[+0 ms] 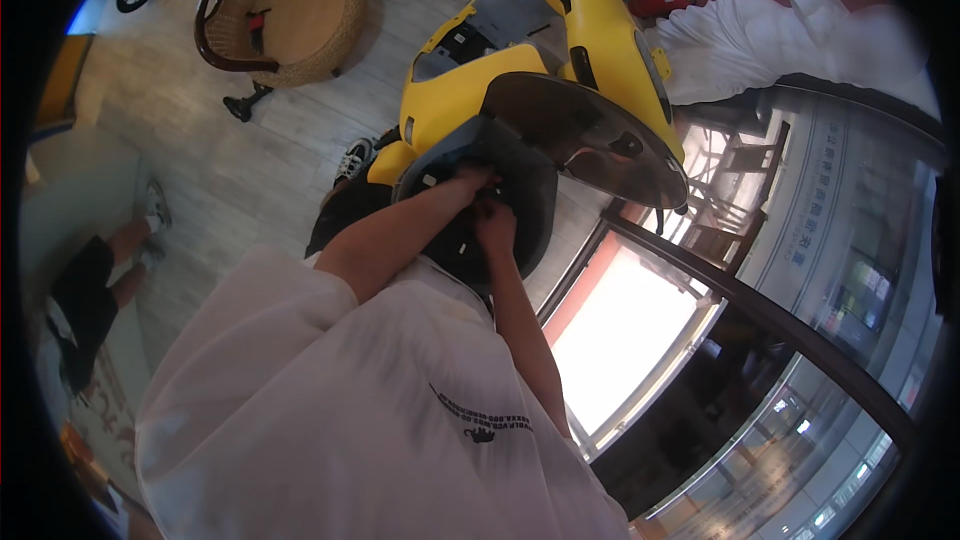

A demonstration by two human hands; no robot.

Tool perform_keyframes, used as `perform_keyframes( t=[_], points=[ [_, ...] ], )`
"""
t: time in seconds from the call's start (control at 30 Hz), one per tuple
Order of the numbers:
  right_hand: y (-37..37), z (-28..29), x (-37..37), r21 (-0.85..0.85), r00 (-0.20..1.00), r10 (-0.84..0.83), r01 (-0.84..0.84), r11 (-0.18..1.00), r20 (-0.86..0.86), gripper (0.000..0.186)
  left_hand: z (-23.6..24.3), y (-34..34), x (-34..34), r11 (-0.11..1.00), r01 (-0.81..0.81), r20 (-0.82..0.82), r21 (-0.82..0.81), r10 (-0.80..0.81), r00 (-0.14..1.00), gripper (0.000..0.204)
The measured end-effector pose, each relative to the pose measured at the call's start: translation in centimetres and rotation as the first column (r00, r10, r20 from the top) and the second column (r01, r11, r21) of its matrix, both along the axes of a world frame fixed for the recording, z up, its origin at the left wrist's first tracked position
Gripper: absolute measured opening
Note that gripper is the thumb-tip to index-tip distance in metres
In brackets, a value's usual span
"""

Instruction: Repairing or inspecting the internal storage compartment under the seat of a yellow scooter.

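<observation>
A yellow scooter point(435, 105) with open bodywork stands ahead of me. At its near end, close to my body, is a dark hollow plastic part point(530, 175) with a few small pale spots. My left hand point(474, 180) reaches into it from the left, its fingers bent. Just below and to the right, my right hand point(493, 224) comes in with its fingers curled in the shadow. Both hands are close together over the middle of the dark part. Whatever lies between their fingers is too dark to make out. A dark curved windshield point(590, 130) stands beyond them to the right.
A round wicker chair point(310, 20) stands on the wood-look floor at the far left. White cloth point(740, 40) and a red fire extinguisher point(662, 0) are at the far right. Framed glass point(740, 290) runs along the right. Another person's legs point(125, 250) show at the left.
</observation>
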State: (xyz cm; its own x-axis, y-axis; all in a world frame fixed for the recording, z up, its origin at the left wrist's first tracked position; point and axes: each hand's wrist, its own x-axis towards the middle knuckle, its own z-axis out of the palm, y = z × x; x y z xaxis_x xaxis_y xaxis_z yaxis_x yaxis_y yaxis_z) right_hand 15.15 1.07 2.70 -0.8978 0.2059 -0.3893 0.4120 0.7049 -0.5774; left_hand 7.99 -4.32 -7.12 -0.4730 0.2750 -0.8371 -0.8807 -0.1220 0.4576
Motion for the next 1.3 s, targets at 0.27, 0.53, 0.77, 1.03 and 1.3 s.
perform_keyframes(
  t=[0.27,0.53,0.77,1.03,1.3],
  points=[
    [-0.6,0.9,-1.0,0.420,0.964,0.235,-0.265,0.868,0.122,0.018,-1.7,0.1,0.1,0.998,0.049,-0.039,-0.045,-0.051,0.998,0.023],
    [-0.1,0.0,0.0,0.162,0.990,0.115,-0.102,0.982,-0.076,0.016,0.8,0.1,-0.3,0.987,-0.161,0.163,-0.004,0.159,0.974,0.017],
    [-1.8,2.4,-1.3,0.487,0.952,0.267,-0.306,0.818,0.150,0.009,-0.4,0.2,0.4,0.891,-0.380,0.370,0.250,0.275,0.887,0.020],
    [-1.3,3.5,-2.7,0.455,0.900,0.378,-0.435,0.777,0.217,0.010,-2.2,0.4,0.3,0.898,-0.365,0.507,0.244,0.203,0.838,0.017],
    [-1.1,2.3,-3.7,0.410,0.875,0.443,-0.483,0.774,0.195,0.011,-3.7,0.8,-0.2,0.953,-0.179,0.316,0.244,0.097,0.944,0.016]
  ],
)
